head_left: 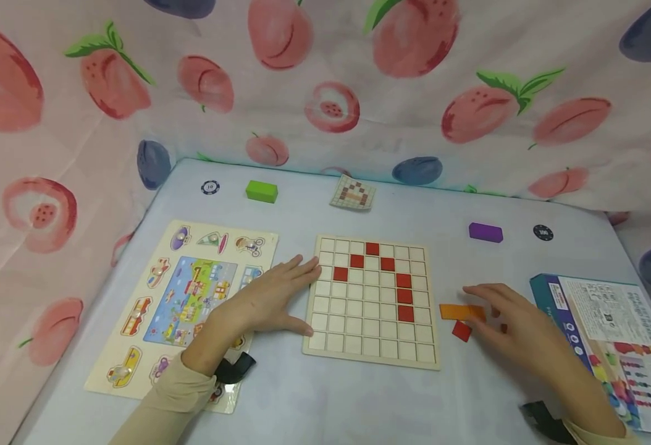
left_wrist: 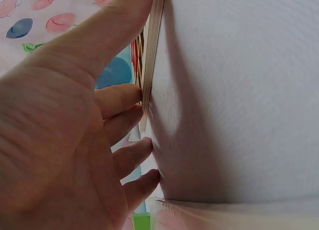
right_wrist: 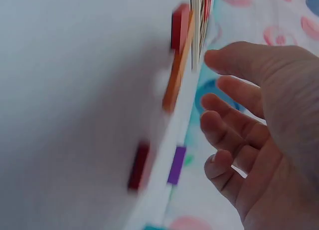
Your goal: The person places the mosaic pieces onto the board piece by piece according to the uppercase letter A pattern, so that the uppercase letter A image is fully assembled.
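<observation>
A wooden grid board lies mid-table, with several red squares set in its cells in an arch shape. At its left edge, my left hand rests with fingers spread; in the left wrist view the thumb and fingertips are right at the board's side. My right hand hovers over an orange strip, relaxed and holding nothing. Just below the strip lies a loose red square. Another dark red piece shows on the table in the right wrist view; my right fingers partly hide it in the head view.
A picture puzzle board lies left, partly under my left forearm. Behind the grid stand a green block, a small pattern card and a purple block. Poker chips lie at both sides. A box is at right.
</observation>
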`<state>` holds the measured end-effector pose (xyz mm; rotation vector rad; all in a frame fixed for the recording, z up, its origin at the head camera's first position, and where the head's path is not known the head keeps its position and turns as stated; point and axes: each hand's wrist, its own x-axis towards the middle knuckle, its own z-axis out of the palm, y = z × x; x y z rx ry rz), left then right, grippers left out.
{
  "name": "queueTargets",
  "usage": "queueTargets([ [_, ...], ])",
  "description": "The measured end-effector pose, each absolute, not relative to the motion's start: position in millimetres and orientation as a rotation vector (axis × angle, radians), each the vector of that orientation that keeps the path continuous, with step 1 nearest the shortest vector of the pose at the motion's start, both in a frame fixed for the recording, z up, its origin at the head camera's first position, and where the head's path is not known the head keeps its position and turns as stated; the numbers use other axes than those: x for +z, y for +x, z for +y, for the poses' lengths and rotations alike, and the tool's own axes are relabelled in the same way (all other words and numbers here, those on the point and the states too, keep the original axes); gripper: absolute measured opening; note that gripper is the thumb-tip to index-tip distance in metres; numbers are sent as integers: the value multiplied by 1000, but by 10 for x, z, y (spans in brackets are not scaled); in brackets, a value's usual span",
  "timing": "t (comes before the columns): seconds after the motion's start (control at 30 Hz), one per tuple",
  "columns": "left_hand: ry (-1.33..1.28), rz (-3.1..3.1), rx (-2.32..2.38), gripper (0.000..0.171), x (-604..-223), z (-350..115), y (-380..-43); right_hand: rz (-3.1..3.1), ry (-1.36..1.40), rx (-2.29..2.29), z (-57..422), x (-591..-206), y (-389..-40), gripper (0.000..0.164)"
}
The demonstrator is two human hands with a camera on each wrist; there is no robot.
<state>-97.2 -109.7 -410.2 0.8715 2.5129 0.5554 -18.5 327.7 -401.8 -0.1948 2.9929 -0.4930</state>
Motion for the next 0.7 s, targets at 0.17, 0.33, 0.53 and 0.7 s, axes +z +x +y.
queueTargets([
  [0.17,869,2518,561,110,-4106,-1097,-972,2897,-88,-401,3492,-3996,-112,63],
  [0.33,879,2523,561,110,-4109,-1103,-973,2850,-38,-271,3608,-3989,-89,65],
  [0.53,885,2525,559,110,-4114,-1104,-975,2845,-68,-209,3733,-4015,-70,59],
  [0.7,892,2529,552,110,-4116,-1100,-973,2823,-43,-224,3770,-4017,-93,49],
])
